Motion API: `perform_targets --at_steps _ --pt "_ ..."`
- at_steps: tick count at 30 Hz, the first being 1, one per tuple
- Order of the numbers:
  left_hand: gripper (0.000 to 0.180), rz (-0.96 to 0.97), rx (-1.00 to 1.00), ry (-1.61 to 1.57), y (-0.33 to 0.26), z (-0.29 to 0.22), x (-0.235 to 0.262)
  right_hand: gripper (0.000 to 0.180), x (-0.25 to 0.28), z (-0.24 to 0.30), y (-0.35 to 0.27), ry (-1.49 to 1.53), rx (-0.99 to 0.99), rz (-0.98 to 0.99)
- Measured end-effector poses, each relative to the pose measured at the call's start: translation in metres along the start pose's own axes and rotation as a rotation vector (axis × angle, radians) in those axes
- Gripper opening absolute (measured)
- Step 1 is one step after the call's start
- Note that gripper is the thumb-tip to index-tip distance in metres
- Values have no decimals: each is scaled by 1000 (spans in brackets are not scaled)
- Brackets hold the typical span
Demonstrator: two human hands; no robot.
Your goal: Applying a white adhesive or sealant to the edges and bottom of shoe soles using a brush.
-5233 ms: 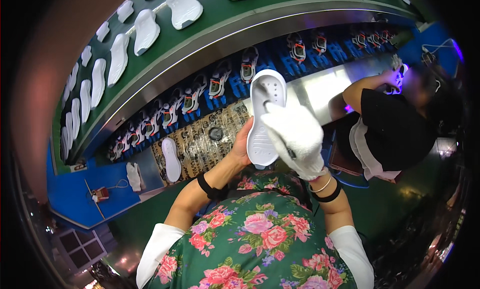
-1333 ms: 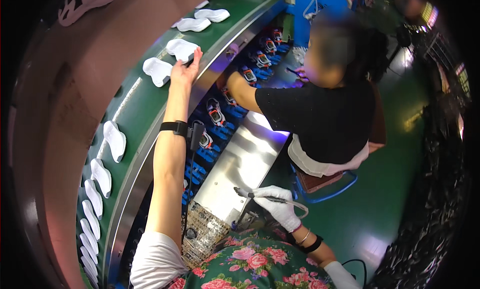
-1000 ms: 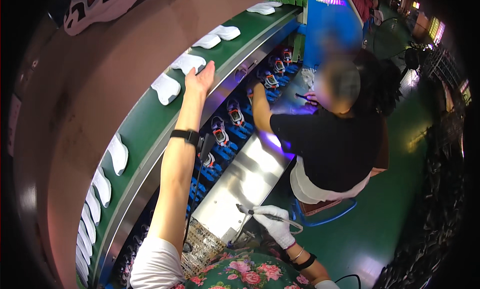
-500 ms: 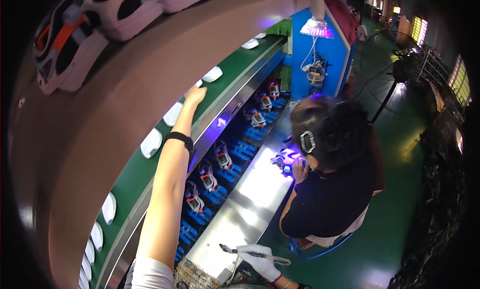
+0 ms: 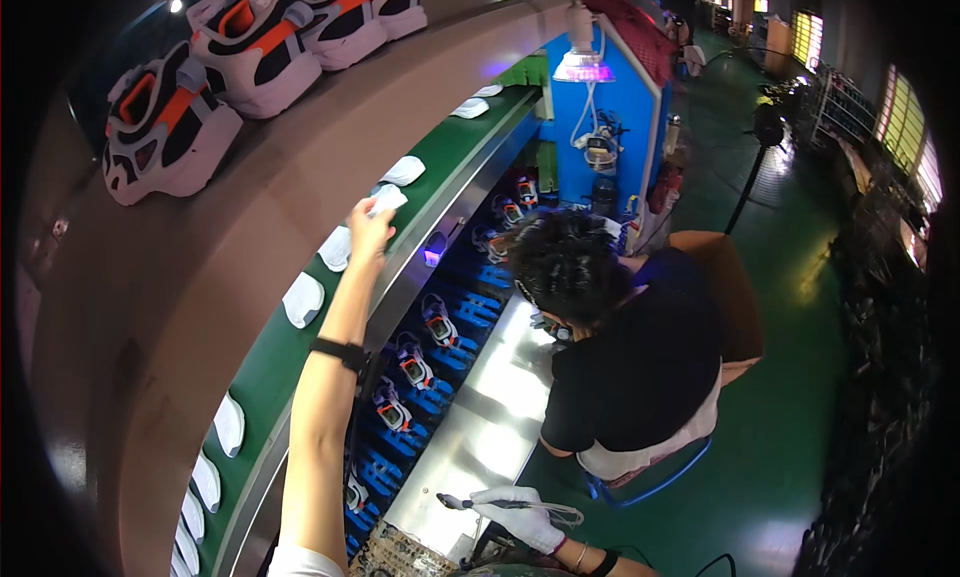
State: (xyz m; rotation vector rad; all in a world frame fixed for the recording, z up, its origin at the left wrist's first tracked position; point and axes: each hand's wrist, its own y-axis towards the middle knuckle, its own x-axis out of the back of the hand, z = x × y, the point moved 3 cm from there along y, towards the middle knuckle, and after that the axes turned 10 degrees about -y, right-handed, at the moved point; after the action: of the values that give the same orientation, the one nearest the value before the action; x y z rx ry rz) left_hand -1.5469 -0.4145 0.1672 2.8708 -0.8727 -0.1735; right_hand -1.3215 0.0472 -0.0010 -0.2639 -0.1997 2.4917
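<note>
My left hand [image 5: 370, 229], bare, reaches far forward over the green conveyor belt [image 5: 335, 277]. Its fingers are closed on a white shoe sole [image 5: 386, 199], whose front end sticks out past them. More white soles, among them one by my wrist [image 5: 335, 249] and a nearer one [image 5: 303, 300], lie in a row along the belt. My right hand [image 5: 525, 522], in a white glove, is low in the picture above the shiny metal table. It is wrapped round a brush [image 5: 455, 501] with a dark tip pointing left; a pale looped cord or tube trails behind the glove.
Orange, black and white shoes [image 5: 255, 52] stand on the upper shelf at left. Below the belt, shoe uppers [image 5: 413, 362] sit on a rack with blue supports. A co-worker [image 5: 640, 347] sits bent over the metal table [image 5: 455, 467]. A lamp [image 5: 583, 67] hangs beyond.
My left hand has drawn back slightly, and a sole now shows in its fingers. My view has shifted; the co-worker leans further over the table. My right hand keeps its brush.
</note>
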Motion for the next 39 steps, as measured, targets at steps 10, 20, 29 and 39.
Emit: perform_targets --at_steps 10,20,29,39 --pt "56 161 88 -959 -208 -66 84 19 -11 -5 -26 -56 12 67" --pt "50 165 173 -872 -425 -14 227 24 -51 19 -38 43 60 110" --pt "81 -169 594 -1035 -586 32 270 25 -96 102 -41 290 174 214" --pt "87 -207 521 -1285 -567 -6 213 26 -130 120 -52 -135 447 354"
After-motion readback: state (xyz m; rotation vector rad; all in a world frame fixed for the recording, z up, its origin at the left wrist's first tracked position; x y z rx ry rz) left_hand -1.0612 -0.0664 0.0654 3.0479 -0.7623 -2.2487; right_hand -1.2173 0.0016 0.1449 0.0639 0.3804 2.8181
